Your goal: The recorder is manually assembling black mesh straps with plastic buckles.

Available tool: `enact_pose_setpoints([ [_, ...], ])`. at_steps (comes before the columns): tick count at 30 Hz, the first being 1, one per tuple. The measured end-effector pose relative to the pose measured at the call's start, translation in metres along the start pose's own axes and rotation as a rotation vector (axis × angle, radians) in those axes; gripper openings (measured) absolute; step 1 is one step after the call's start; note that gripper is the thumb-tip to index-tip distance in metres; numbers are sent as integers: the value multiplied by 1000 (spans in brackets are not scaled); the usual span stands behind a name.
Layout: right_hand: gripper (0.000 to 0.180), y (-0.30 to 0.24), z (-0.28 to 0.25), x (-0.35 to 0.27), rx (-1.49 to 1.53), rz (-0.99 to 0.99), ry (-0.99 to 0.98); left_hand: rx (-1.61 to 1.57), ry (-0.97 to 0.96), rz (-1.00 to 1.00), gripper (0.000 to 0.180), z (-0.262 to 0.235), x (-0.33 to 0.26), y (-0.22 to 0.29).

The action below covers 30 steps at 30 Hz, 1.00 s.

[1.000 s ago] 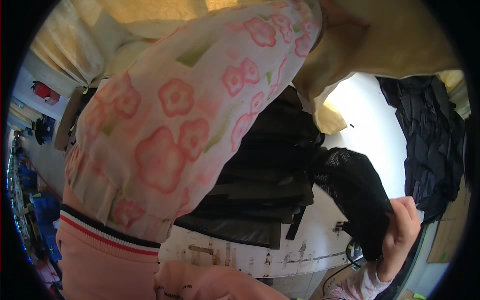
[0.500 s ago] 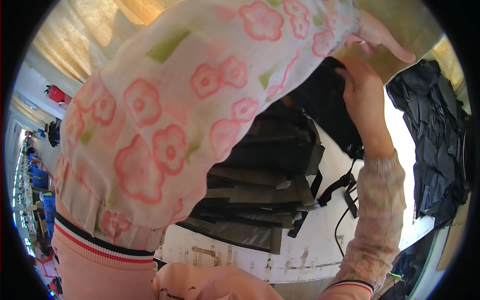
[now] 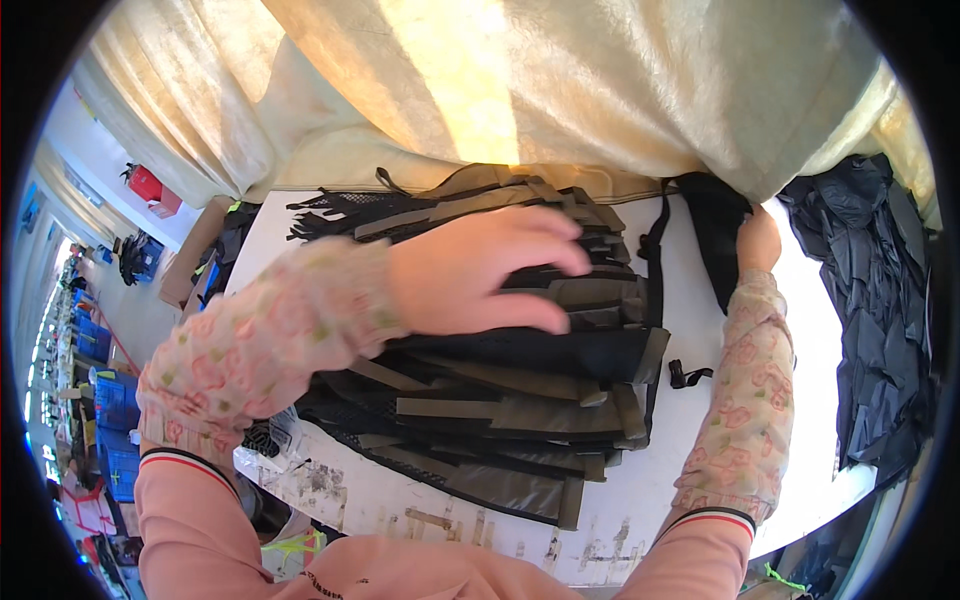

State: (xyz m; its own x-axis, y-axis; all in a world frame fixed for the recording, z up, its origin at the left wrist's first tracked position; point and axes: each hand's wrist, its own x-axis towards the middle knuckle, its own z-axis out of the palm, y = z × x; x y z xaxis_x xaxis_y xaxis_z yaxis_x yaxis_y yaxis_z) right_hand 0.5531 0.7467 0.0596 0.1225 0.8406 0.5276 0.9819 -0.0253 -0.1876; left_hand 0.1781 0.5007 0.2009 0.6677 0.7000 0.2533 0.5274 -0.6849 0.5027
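My left hand lies flat, fingers spread and not gripping, on top of the stack of black and olive fabric pieces, which sits mid-table on the white table, its near edge close to the table's near side. My right hand is at the far right of the stack, fingers closed round a black fabric piece that hangs with a black strap just beside it. A small black buckle lies on the table right of the stack. A pale yellow cloth drapes over the far side. A heap of black fabric lies at the far right, apart from the stack.
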Motion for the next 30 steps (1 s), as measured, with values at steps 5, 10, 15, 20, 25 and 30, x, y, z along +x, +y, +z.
enact_pose_setpoints([
  [5, 21, 23, 9, -11, -179, -4, -61, 28, 3, -276, 40, 5, -110, 3],
  [10, 30, -10, -10, -43, -248, -47, 3, -63, 94, -467, 37, 28, -190, 35],
  [15, 32, -38, -54, -63, 116, -124, 41, -106, 256, -553, 31, 48, -240, 66],
  [20, 18, -126, -137, -131, 771, -279, -72, -207, 332, -582, 25, 94, -282, 89],
  [25, 7, -202, -217, -275, 985, -589, -665, -486, 259, -579, 20, 136, -314, 122],
  [30, 18, -197, -205, -383, 790, -649, -522, -734, -84, -527, 28, 184, -355, 153],
])
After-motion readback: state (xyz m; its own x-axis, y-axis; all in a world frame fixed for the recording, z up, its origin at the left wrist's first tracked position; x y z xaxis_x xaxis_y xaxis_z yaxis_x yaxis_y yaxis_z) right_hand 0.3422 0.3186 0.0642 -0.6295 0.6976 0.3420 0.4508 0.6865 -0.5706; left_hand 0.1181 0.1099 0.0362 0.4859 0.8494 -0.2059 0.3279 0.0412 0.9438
